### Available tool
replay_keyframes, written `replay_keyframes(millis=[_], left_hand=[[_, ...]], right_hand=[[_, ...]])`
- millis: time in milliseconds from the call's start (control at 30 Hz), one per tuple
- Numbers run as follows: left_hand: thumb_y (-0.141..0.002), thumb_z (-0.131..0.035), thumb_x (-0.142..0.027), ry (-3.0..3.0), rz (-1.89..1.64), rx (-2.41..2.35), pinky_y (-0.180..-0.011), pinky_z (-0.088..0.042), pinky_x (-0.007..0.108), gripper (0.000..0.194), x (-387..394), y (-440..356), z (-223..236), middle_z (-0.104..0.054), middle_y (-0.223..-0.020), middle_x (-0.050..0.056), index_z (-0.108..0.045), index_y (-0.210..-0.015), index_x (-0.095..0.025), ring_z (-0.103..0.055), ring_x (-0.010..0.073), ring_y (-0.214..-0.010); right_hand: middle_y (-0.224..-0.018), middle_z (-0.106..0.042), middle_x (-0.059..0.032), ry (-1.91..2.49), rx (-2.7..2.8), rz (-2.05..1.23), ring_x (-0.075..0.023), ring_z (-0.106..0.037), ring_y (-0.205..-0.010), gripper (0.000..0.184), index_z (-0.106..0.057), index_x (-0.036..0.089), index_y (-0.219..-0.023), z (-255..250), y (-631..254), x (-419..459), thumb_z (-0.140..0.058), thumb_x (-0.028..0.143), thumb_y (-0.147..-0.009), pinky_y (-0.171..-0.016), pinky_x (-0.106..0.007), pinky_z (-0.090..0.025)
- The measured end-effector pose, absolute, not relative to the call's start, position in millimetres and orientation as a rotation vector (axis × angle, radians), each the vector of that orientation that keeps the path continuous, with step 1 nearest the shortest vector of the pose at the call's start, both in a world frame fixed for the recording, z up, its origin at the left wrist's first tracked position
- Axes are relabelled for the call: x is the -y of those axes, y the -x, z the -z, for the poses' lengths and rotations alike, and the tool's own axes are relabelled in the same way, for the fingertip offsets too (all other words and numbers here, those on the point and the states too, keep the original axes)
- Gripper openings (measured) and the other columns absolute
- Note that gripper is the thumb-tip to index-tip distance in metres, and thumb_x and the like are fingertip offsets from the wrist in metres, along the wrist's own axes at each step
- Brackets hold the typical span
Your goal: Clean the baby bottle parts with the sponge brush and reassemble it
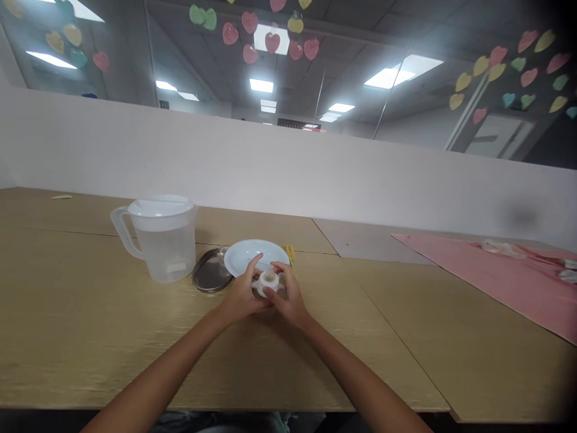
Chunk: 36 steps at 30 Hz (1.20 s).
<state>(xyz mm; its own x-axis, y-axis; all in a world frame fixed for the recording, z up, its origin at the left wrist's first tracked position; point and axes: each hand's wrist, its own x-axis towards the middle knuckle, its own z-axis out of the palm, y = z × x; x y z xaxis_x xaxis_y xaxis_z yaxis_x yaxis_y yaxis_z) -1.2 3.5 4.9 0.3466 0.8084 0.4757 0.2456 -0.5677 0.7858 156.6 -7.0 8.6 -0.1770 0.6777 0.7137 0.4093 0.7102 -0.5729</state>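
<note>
Fingers of the left hand (241,296) and right hand (293,297) grip a white, nipple-topped piece (269,281) before the white bowl (233,254), partly hiding both (near rim included); a yellow item (289,250) alongside is unclear.

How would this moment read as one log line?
left hand: cups white plastic teat-topped bottle | right hand: holds same bottle | nearby: round white dish, round silvery metal tray, translucent plastic pitcher
</note>
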Motion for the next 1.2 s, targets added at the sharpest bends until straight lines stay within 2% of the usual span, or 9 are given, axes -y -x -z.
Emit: replay_keyframes(millis=[133, 333, 500, 633, 800, 933, 1067, 1200], left_hand=[[-0.064, -0.074, -0.035, -2.0, -1.177, -0.918, -0.086, -0.044, 0.036, 0.101, -3, 2, -6, -0.06, -0.106, 0.008, -0.013, -0.143, -0.021, -0.059, 0.0222, -0.095], [-0.061, -0.073, -0.031, -2.007, -1.204, -0.953, -0.083, -0.045, 0.034, 0.098, -3, 1, -6, -0.057, -0.096, 0.004, -0.018, -0.142, -0.02, -0.058, 0.0201, -0.089], [-0.059, -0.072, -0.025, -2.011, -1.232, -0.966, -0.08, -0.045, 0.031, 0.097, -2, -2, -7, -0.055, -0.091, 0.001, -0.021, -0.14, -0.019, -0.057, 0.0175, -0.082], [-0.061, -0.071, -0.028, -2.063, -1.235, -0.982, -0.079, -0.046, 0.032, 0.094, -2, -3, -4, -0.056, -0.092, 0.002, -0.021, -0.14, -0.018, -0.058, 0.0178, -0.081], [-0.069, -0.066, -0.036, -2.329, -1.284, -0.999, -0.093, -0.04, 0.04, 0.08, -5, 4, 1, -0.055, -0.117, 0.013, -0.03, -0.137, -0.017, -0.053, 0.0264, -0.105], [-0.072, -0.063, -0.04, -2.687, -1.387, -0.762, -0.102, -0.031, 0.043, 0.062, -14, 30, -2, -0.053, -0.127, 0.013, -0.046, -0.128, -0.018, -0.047, 0.0291, -0.118], [-0.087, -0.044, -0.031, -2.395, -1.786, -1.381, -0.099, -0.034, 0.041, 0.034, -39, 61, 1, -0.057, -0.119, 0.01, -0.055, -0.115, -0.018, -0.049, 0.0251, -0.113], [-0.09, -0.033, -0.027, -2.327, -1.563, -1.787, -0.094, -0.039, 0.04, 0.035, -67, 81, 16, -0.059, -0.112, 0.012, -0.057, -0.113, -0.015, -0.05, 0.0258, -0.106]], right_hand=[[-0.114, -0.058, -0.0087, 0.779, 1.849, -0.33, -0.0226, -0.056, -0.105, 0.045, -0.048, 0.022, -0.121, -9, -161, 5, -0.051, 0.047, -0.085, -0.09, -0.039, -0.045], [-0.103, -0.062, -0.0075, 0.799, 1.82, -0.273, -0.0217, -0.059, -0.094, 0.046, -0.051, 0.021, -0.118, -7, -159, 4, -0.059, 0.045, -0.08, -0.084, -0.037, -0.049], [-0.104, -0.06, -0.0073, 0.858, 1.794, -0.186, -0.0215, -0.058, -0.093, 0.042, -0.052, 0.022, -0.113, -8, -153, 8, -0.061, 0.043, -0.078, -0.082, -0.039, -0.049], [-0.103, -0.06, -0.0073, 0.874, 1.792, -0.194, -0.0209, -0.058, -0.092, 0.041, -0.051, 0.021, -0.111, -7, -152, 9, -0.061, 0.041, -0.078, -0.082, -0.038, -0.049], [-0.101, -0.061, -0.0066, 0.88, 1.78, -0.235, -0.0203, -0.058, -0.092, 0.041, -0.051, 0.021, -0.111, -7, -155, 6, -0.063, 0.04, -0.077, -0.083, -0.037, -0.048], [-0.102, -0.062, -0.0068, 0.88, 1.782, -0.243, -0.0207, -0.059, -0.092, 0.041, -0.052, 0.019, -0.108, -6, -155, 5, -0.064, 0.041, -0.076, -0.083, -0.037, -0.048], [-0.103, -0.062, -0.0075, 0.885, 1.783, -0.204, -0.0205, -0.059, -0.093, 0.037, -0.053, 0.019, -0.106, -3, -155, 4, -0.063, 0.04, -0.078, -0.083, -0.036, -0.049], [-0.102, -0.063, -0.0083, 0.859, 1.801, -0.128, -0.0208, -0.06, -0.094, 0.032, -0.054, 0.019, -0.104, 0, -155, 3, -0.061, 0.038, -0.079, -0.082, -0.036, -0.049]])
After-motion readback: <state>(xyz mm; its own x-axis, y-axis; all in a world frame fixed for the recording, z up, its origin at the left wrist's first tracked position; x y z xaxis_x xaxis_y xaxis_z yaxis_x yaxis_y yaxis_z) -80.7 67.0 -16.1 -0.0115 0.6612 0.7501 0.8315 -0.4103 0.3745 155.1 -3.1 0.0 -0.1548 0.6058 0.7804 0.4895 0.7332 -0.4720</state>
